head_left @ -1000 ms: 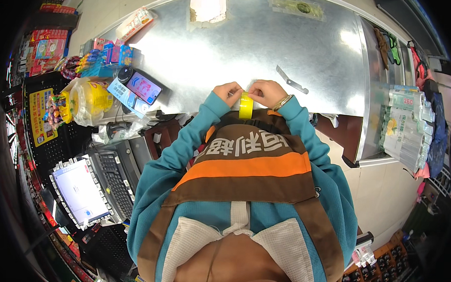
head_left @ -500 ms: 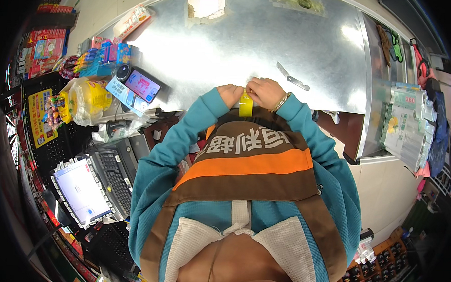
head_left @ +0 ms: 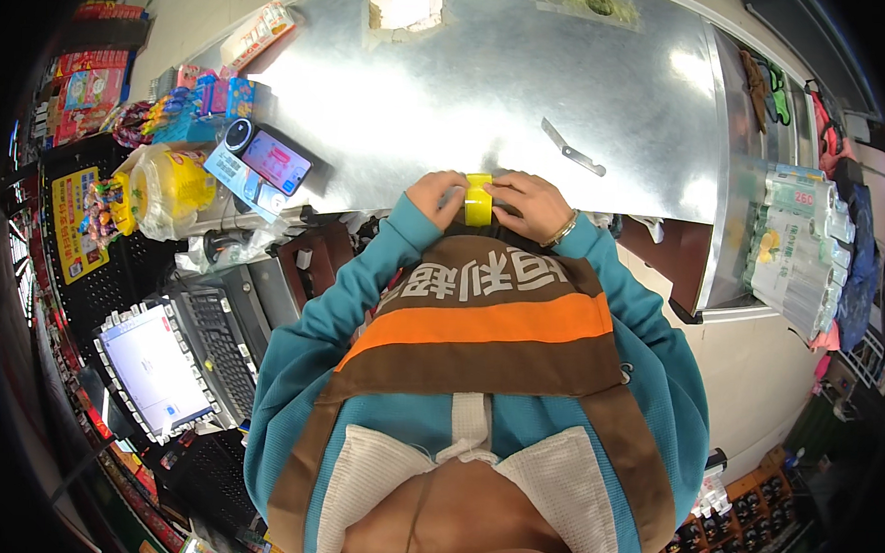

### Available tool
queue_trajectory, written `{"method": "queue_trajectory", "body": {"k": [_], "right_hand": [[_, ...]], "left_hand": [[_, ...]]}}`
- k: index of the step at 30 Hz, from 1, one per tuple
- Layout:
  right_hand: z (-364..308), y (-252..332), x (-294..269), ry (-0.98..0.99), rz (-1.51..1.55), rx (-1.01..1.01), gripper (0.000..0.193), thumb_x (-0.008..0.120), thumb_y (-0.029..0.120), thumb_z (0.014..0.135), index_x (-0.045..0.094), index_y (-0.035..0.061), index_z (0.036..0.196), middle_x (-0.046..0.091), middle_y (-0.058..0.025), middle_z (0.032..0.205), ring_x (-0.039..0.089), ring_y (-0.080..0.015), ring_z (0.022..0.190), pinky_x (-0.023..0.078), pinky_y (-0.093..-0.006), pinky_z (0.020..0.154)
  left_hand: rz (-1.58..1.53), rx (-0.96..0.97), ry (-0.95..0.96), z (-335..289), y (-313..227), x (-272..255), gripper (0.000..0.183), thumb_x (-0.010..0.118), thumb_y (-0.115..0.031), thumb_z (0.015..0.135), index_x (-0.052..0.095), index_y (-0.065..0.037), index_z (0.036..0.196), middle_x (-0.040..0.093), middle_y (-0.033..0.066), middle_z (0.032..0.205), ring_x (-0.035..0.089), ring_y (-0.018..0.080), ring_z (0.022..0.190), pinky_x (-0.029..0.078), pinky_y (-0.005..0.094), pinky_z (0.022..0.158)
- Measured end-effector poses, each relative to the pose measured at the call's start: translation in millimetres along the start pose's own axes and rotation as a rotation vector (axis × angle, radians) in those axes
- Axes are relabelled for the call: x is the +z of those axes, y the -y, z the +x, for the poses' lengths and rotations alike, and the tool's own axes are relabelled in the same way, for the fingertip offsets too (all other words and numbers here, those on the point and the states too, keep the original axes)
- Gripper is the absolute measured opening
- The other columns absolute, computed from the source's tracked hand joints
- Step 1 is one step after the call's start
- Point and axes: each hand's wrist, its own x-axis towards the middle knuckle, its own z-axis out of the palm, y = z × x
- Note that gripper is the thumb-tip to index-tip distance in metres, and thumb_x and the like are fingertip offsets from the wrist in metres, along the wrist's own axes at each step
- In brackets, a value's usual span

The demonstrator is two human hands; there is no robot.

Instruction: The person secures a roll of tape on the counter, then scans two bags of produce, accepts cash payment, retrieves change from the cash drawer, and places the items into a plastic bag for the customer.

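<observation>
At the counter's near edge I hold a yellow roll of tape (head_left: 478,202), its shiny curved face turned up. My left hand (head_left: 436,196) grips its left edge, with the fingers curled in. From the other side my right hand (head_left: 535,206) holds it, fingers bent over the top edge and the thumb lower down. The underside of the roll is hidden. Beyond my right hand, a folding knife (head_left: 574,148) lies unfolded on the metal counter (head_left: 400,109), touched by neither hand.
Left on the counter are a phone-like device (head_left: 271,161), colourful small packets (head_left: 215,95) and a white-and-red box (head_left: 259,36). A yellow-lidded plastic jar (head_left: 173,191) stands near a keyboard (head_left: 216,337) and a lit screen (head_left: 159,369). Wrapped packs (head_left: 799,245) sit at the right.
My hands have moved apart from their close pinch at the tape's top to its two sides. More of the yellow roll shows between them. The knife has stayed put.
</observation>
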Motion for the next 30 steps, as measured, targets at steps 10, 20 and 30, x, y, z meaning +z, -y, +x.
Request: {"method": "queue_trajectory", "body": {"k": [10,20,30], "right_hand": [[-5,-2,11,0.037,0.288,0.167,0.022,0.068,0.013,0.081,0.062,0.0065,0.101,0.066,-0.0057,0.093,0.063,-0.0174,0.087,0.051,-0.0290,0.077],[11,11,30,-0.121,1.252,0.515,0.030,0.057,0.008,0.091,0.046,0.0013,0.118,0.063,-0.0067,0.101,0.059,-0.0104,0.095,0.048,-0.0236,0.084],[10,16,25,-0.164,1.197,0.491,0.016,0.059,0.009,0.090,0.055,0.0019,0.103,0.061,-0.0016,0.092,0.058,-0.0070,0.083,0.047,-0.0218,0.077]], "left_hand": [[-0.923,-0.600,0.088,-9,10,35,0.027,0.057,-0.026,0.093,0.059,0.000,0.100,0.060,-0.0003,0.079,0.052,0.0047,0.070,0.044,0.0212,0.063],[-0.358,-0.162,-0.141,-2,-36,9,0.021,0.052,-0.018,0.092,0.057,-0.003,0.105,0.062,0.0124,0.082,0.060,0.0175,0.072,0.047,0.0300,0.064],[-0.420,-0.160,-0.049,2,-41,1,0.022,0.050,-0.016,0.092,0.055,0.000,0.107,0.062,0.0150,0.084,0.059,0.0209,0.072,0.047,0.0314,0.066]]}}
